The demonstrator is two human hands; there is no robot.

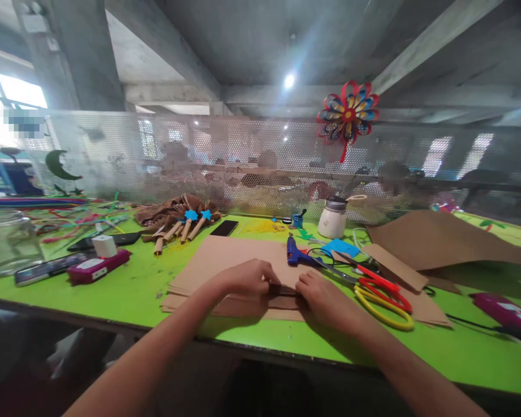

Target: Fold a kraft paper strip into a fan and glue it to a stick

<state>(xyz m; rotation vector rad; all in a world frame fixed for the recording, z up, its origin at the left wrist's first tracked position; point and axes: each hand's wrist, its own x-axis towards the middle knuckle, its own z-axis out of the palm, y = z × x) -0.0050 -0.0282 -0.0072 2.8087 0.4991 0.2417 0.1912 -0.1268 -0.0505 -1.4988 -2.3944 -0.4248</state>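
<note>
The flat stack of tan-brown paper sheets [228, 255] lies on the bright green table [125, 298] directly beneath the left hand [248, 284] and right hand [323, 298], its long axis running left to right, neither grip clearly nearer. Both hands are palm down, angled inward from the lower left and lower right, fingers bent toward a narrow dark line [283, 292] between them; whether either grip is clamped on a sheet I cannot tell.
</note>
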